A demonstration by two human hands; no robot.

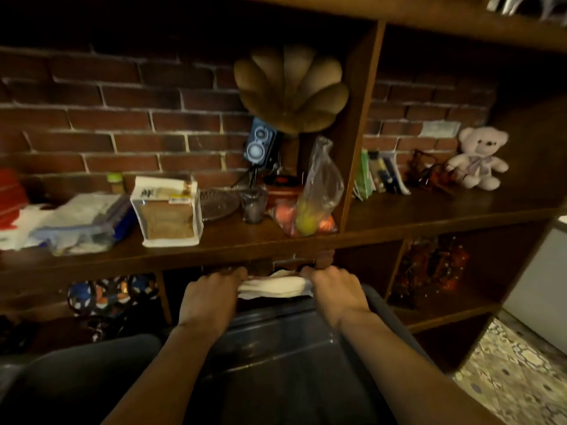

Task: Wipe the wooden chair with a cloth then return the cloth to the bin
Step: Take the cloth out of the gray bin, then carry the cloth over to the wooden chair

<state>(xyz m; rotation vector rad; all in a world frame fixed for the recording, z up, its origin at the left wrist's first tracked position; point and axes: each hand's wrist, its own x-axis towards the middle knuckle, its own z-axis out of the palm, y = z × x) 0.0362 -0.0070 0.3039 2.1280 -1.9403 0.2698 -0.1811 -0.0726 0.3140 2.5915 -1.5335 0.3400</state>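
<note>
A white cloth lies bunched at the far rim of a dark plastic bin, just under the edge of a wooden shelf. My left hand grips the cloth's left end and my right hand grips its right end, fingers curled over it. Both forearms reach forward over the bin. The wooden chair is not in sight.
A wooden shelf unit against a brick wall holds a paper bag, folded cloths, a bag of fruit, a small gramophone, books and a teddy bear. Patterned floor shows at lower right.
</note>
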